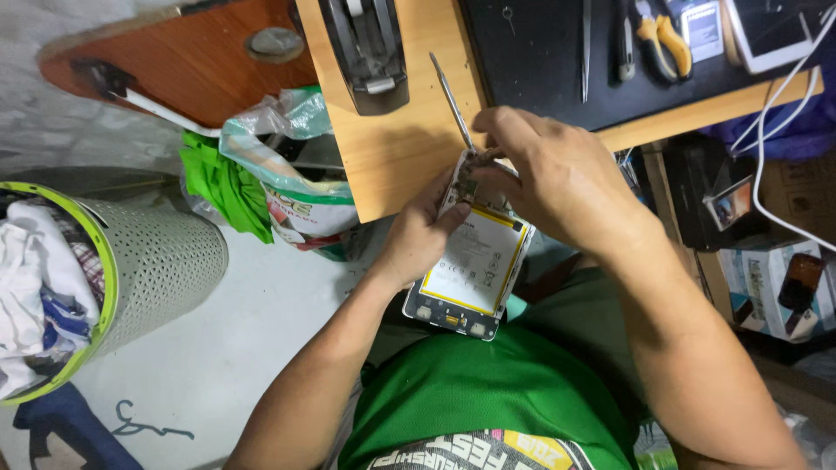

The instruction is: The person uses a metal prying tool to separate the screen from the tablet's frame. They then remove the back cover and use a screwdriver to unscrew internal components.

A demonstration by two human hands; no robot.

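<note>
An opened phone [470,270] with its back cover off shows a white battery with a yellow border. My left hand [422,231] grips the phone's left edge, thumb pressed near its upper end. My right hand [549,174] is closed on a thin metal tool [451,100], probably a screwdriver. Its shaft slants up to the left and its working end meets the top of the phone, hidden under my fingers. I hold everything just off the front edge of a wooden table [401,139], above my lap.
On the table lie a black mat [540,52] with tweezers [586,48], yellow-handled pliers [662,39], a white device [775,30] and a black stapler-like tool [370,52]. Left on the floor: a mesh basket of cloth [148,261] and plastic bags [287,183]. Boxes and cables [766,209] at right.
</note>
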